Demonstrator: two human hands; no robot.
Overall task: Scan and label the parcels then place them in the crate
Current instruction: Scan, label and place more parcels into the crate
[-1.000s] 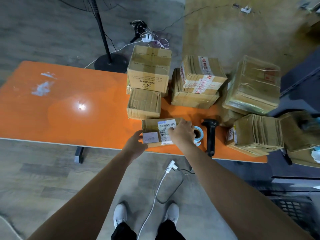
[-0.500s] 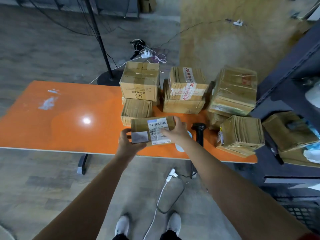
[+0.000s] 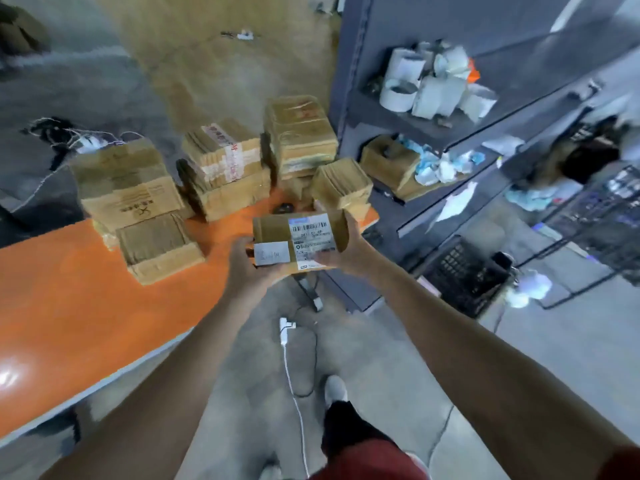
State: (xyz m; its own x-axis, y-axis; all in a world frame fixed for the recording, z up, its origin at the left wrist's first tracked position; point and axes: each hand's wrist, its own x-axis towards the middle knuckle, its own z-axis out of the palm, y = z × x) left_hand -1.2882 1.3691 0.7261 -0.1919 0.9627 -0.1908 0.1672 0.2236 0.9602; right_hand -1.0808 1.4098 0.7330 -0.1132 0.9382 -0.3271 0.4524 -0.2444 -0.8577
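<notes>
A small cardboard parcel (image 3: 273, 229) with a white barcode label and a smaller white sticker is held in the air past the right end of the orange table (image 3: 69, 306). My left hand (image 3: 247, 268) grips its lower left corner from below. My right hand (image 3: 346, 249) holds its right end, thumb on the label. A black crate (image 3: 464, 275) stands on the floor to the right, under the shelves. The black scanner (image 3: 284, 207) is mostly hidden behind the parcel.
Several taped cardboard parcels (image 3: 221, 174) are stacked on the table's far right end. A dark metal shelf unit (image 3: 433, 133) with paper rolls and rags rises at right. A white cable (image 3: 294, 375) and plug lie on the floor by my feet.
Both hands lifted the parcel off the table and carried it right, off the table's end. My view swung right, and the shelves and crate came into sight.
</notes>
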